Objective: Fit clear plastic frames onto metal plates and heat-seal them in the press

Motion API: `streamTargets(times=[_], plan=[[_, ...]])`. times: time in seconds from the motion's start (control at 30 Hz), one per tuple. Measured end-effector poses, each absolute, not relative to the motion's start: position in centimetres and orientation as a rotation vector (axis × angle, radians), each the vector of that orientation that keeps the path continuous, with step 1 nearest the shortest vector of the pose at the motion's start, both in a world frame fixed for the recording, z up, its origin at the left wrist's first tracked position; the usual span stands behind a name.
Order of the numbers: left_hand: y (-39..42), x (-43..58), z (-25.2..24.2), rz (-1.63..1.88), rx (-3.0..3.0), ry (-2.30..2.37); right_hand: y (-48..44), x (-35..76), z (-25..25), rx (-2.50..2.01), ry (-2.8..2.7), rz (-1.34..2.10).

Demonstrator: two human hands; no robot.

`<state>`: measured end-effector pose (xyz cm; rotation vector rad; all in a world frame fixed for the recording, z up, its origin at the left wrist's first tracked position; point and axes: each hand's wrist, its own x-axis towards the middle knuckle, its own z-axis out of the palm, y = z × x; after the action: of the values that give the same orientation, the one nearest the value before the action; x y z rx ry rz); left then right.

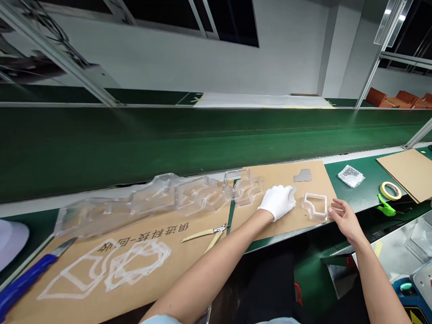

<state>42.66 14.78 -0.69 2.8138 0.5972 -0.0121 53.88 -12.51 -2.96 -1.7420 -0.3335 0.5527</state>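
Observation:
My left hand (277,202), in a white glove, reaches over the cardboard with its fingers drawn together. A small greyish edge shows at its fingertips, but I cannot make out what it is. My bare right hand (346,219) is beside a small clear plastic part (319,216), its fingers loosely apart and the fingertips close to the part's right edge. Whether they touch it I cannot tell. This part lies on the cardboard sheet (263,225) between my hands. A flat grey cut piece (303,175) lies farther back on the same sheet.
Clear plastic mouldings (151,198) line the left cardboard. Nearer lie white strip offcuts (135,265), pliers (202,233) and a blue-handled knife (30,281). At right are a small bag (351,176), yellow tape (390,191) and green-handled scissors (385,206). A green conveyor belt (202,139) runs behind.

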Motion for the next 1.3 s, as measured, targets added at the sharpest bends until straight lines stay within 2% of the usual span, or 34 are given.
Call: streamTargets(times=[0.33,0.7,0.87,1.07,1.3], plan=[[13.9,44.8,-0.9,-0.165,2.885,0.56,-16.4,49.8,-4.9,-1.705,-0.282,0.555],[16.4,42.2,-0.5,0.168,2.505,0.777,-19.2,47.0,-3.9,-1.694,-0.234,0.491],[13.1,38.2,1.5,0.301,2.118,0.649,-18.7,44.7,-0.8,-1.68,-0.355,0.42],[5.2,34.8,5.6,0.099,1.462,0.298,-16.6,41.6,4.5,-1.6,-0.761,0.388],[3.9,35.0,7.2,-0.189,1.314,0.042,-17.6,41.0,6.2,-1.561,-0.734,0.513]])
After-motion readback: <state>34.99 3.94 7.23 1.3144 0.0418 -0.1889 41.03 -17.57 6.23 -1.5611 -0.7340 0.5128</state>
